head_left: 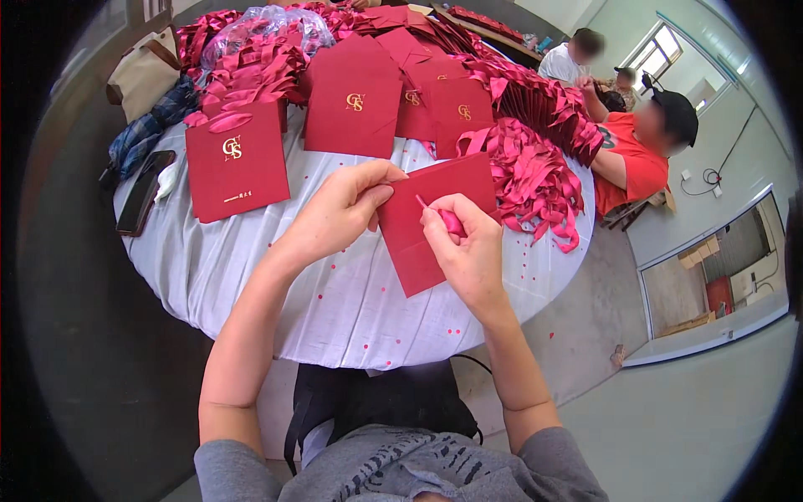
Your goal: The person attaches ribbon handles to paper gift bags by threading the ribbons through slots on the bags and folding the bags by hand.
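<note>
Between both hands, flat red paper bag

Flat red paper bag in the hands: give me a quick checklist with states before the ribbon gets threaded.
1. Left hand has a pinching grip on the top edge of the flat red paper bag: ok.
2. Right hand holds the pink ribbon end: ok.
3. Ribbon end at the bag's upper edge: ok.
4. Punched hole visible: cannot tell.
5. Bag over the white tablecloth: ok.
6. Pink ribbon pile close by: ok.
</note>
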{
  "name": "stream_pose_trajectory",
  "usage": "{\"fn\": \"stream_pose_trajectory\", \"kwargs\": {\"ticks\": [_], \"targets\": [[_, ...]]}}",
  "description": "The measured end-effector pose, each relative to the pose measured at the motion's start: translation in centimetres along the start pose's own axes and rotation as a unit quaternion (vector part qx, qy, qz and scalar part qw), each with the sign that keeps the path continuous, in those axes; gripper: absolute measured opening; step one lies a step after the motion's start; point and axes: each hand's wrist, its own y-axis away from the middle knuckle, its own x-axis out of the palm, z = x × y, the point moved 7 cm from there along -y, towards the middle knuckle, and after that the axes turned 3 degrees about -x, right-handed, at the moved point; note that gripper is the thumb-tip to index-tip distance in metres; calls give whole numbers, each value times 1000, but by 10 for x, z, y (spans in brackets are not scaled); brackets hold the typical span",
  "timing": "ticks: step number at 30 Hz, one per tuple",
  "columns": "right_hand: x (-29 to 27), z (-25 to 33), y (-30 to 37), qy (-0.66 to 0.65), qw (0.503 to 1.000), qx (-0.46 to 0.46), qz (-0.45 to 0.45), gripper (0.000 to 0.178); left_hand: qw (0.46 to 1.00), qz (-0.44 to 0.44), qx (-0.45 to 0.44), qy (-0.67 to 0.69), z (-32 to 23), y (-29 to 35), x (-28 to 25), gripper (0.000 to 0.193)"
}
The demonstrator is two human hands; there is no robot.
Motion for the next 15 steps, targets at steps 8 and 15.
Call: {"fn": "stream_pose_trajectory", "kwargs": {"ticks": [8, 15], "targets": [[2, 9, -2, 58, 998, -12, 0, 9, 1000, 11, 13, 16, -3, 2, 5, 16], [0, 24, 8, 67, 997, -24, 0, 7, 993, -78, 61, -69, -21, 12, 3, 18]]}}
